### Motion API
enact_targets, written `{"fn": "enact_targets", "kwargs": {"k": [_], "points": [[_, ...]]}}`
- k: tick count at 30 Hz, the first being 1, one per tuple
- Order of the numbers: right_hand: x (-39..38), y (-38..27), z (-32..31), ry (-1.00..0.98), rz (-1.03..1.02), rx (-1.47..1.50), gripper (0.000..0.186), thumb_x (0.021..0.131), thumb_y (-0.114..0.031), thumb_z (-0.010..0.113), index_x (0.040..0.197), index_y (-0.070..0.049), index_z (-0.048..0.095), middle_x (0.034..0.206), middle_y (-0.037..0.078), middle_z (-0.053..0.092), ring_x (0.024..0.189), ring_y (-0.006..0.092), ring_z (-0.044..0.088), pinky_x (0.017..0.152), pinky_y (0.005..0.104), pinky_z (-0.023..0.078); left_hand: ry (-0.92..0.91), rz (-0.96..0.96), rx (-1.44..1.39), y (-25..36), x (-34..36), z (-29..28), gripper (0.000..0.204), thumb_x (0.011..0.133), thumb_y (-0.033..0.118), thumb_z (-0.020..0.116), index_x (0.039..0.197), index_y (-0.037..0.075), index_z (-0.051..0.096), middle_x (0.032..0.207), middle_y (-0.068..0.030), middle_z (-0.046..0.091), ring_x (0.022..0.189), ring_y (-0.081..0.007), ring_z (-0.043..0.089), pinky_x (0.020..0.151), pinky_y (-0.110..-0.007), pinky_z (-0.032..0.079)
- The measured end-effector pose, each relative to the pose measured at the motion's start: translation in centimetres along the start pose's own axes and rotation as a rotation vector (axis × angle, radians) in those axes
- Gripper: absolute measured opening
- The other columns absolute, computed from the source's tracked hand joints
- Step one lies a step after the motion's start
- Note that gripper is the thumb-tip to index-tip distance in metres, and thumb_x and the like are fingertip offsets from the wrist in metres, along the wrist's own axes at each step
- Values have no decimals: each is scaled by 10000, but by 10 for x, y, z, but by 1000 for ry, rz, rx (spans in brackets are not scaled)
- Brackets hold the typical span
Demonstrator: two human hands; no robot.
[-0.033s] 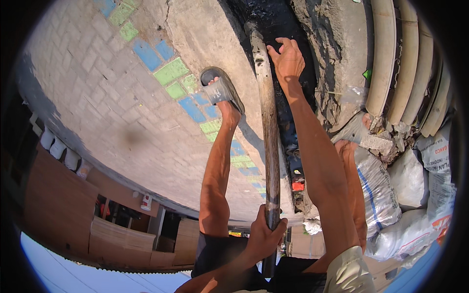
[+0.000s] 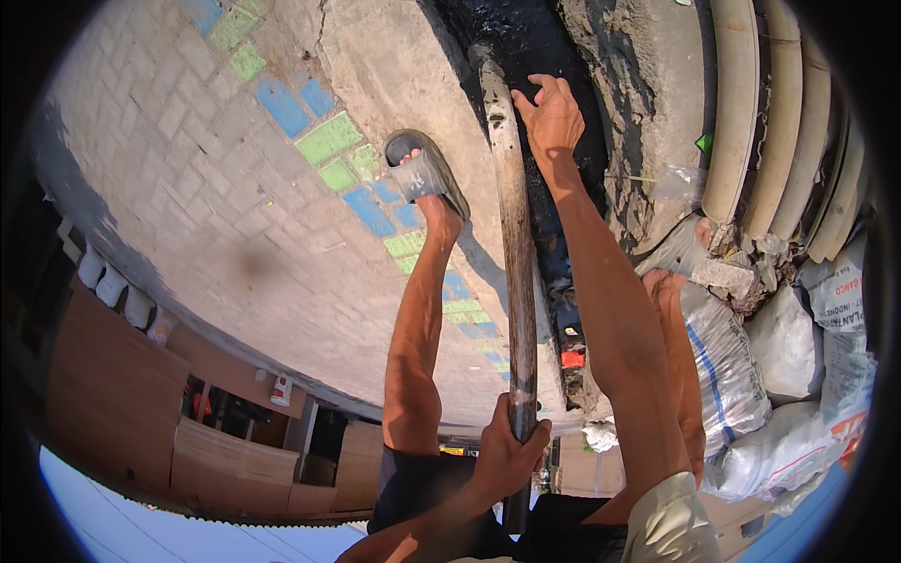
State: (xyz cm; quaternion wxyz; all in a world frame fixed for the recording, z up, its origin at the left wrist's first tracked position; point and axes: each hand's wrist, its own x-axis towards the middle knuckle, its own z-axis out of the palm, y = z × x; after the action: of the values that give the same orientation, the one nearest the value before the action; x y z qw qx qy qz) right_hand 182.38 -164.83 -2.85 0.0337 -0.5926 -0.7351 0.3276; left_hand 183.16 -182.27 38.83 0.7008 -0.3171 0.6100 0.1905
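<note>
Sunlit grey paving (image 2: pixel 160 216) (banded with blue and green blocks (image 2: pixel 328 137)) runs toward a brown building (image 2: pixel 113 403).

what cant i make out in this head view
Far end of the pole: head view, lost in the dark channel.
Pole stretch under the left hand: head view, covered by its grip.
Whether the right hand touches the pole: head view, gap too small.
Part of the right leg: head view, behind the right forearm.
Red thing: head view, too small to identify.
</note>
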Motion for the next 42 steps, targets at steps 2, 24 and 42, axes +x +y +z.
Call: {"fn": "enact_targets", "kwargs": {"k": [2,24,42], "points": [[-3,-4,0,-1,-32,31,340,830,-253,864,1115,-122,732,947,63,644,822,317,688,724,451,555,24,-14,16,-1,1,-1,316,988,147,680,1165,23,449,684,-47,584,496,-109,558,462,-300,438],[-96,15,-125,-37,-66,230,189,870,-151,817,1010,-52,736,926,92,654,771,312,701,660,406,565,90,48,3,-32,-17,-14,314,936,45,658,1196,11,485,700,-43,530,479,-137,523,468,-327,467],[-167,-18,-259,181,-11,314,206,843,-34,832,1024,-56,736,798,60,564,626,211,582,572,341,493,-7,143,27,-45,-5,-17,300,939,81,674,1161,12,483,759,-48,535,517,-137,545,474,-314,481]]}}
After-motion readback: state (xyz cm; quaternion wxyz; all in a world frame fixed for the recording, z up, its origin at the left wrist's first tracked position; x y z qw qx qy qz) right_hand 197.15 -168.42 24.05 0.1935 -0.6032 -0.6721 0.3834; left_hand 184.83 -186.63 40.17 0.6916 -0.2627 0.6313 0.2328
